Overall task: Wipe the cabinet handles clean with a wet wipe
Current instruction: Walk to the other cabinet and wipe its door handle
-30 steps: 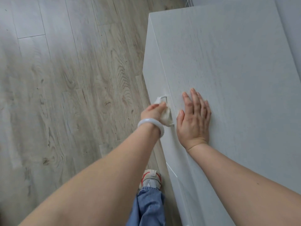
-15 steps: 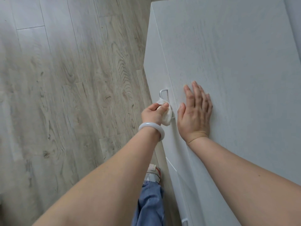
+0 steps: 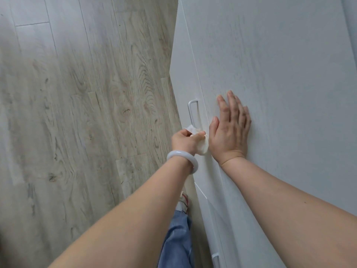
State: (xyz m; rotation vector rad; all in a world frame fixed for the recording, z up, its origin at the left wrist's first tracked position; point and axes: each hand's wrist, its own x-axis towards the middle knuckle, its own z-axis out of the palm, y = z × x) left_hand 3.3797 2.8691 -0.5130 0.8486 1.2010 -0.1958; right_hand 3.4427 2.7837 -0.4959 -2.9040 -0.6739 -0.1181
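A white cabinet [image 3: 270,64] fills the right side, seen from above. On its front face a white bar handle [image 3: 190,112] stands out, bare along its upper length. My left hand [image 3: 185,141], with a pale bangle at the wrist, is closed on a crumpled white wet wipe [image 3: 201,145] at the handle's near end. My right hand [image 3: 230,130] lies flat on the cabinet top beside the edge, fingers spread, holding nothing. A second handle [image 3: 215,259] shows lower down on the front.
Grey wood-grain floor [image 3: 87,113] covers the left. My leg in blue jeans [image 3: 177,242] and a white shoe [image 3: 183,202] stand close to the cabinet base, below my left forearm.
My left hand has slid the wipe down the handle toward me, uncovering most of the bar. The right hand stays flat on the cabinet top.
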